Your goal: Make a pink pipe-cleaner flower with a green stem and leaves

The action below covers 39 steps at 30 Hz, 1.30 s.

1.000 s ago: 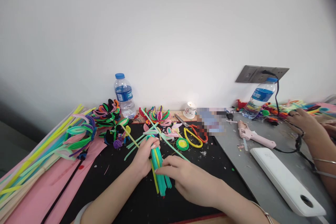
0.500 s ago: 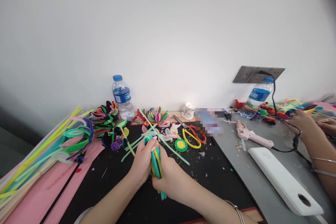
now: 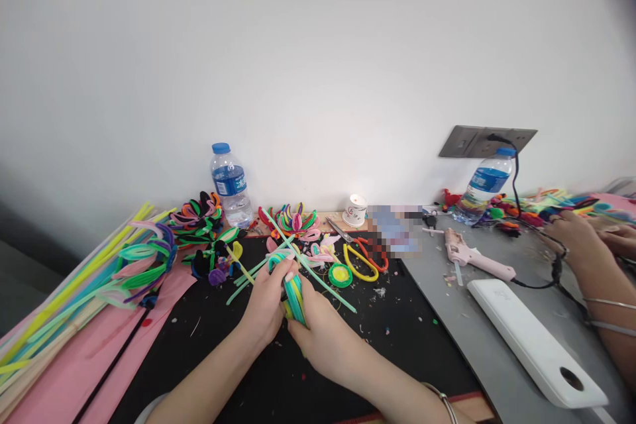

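A looped bundle of teal, yellow and black pipe cleaners (image 3: 295, 298) is held between my two hands above the black mat (image 3: 218, 358). My left hand (image 3: 271, 295) pinches its upper end, thumb on top. Wrapped round the lower right side is my right hand (image 3: 322, 331), its fingers closed and partly hiding the bundle. Pale green pipe cleaners (image 3: 322, 281) stick out and cross just beyond my fingertips. Farther back lie scissors with yellow and red handles (image 3: 362, 264) and a green and yellow coiled disc (image 3: 340, 274).
Pipe-cleaner flowers (image 3: 201, 225) and long loose pipe cleaners (image 3: 94, 258) cover the left. A water bottle (image 3: 231, 189) and a paper cup (image 3: 354, 211) stand by the wall. At right are a pink glue gun (image 3: 474, 255), a white device (image 3: 536, 344) and another person's hand (image 3: 576, 238).
The bundle's lower end, which stuck out below my right hand, no longer shows there. Both hands stay close together on the bundle, and the view has shifted slightly.
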Each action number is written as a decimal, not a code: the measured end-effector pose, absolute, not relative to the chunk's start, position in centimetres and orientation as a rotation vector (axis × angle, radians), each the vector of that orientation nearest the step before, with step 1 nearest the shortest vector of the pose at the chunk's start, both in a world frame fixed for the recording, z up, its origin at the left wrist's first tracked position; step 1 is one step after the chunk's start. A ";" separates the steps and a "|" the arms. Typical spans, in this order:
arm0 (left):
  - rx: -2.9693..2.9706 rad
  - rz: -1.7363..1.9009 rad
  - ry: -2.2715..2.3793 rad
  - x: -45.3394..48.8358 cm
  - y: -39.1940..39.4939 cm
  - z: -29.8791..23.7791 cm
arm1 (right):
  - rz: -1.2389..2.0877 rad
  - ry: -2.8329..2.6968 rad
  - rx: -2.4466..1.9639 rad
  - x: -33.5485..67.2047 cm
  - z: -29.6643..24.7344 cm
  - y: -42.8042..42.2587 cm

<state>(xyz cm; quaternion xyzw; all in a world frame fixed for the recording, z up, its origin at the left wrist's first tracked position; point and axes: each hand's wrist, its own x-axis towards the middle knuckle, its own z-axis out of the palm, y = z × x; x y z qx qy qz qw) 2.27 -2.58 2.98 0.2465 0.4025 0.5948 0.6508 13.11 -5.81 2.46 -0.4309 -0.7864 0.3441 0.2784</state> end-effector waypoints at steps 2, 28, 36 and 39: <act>0.538 1.367 0.908 2.4 -2.5 3.4 | 1.024 -2.016 -1.168 13.0 2.4 -5.4; 0.982 1.166 0.876 -0.8 0.5 8.3 | 2.411 -0.881 -0.114 16.4 5.4 0.4; 0.913 1.193 0.636 2.0 -0.4 7.0 | 2.676 -0.728 -0.008 15.2 3.4 -0.8; 0.930 1.151 0.651 2.0 -0.5 6.5 | 2.688 -0.685 0.012 15.1 3.1 -1.1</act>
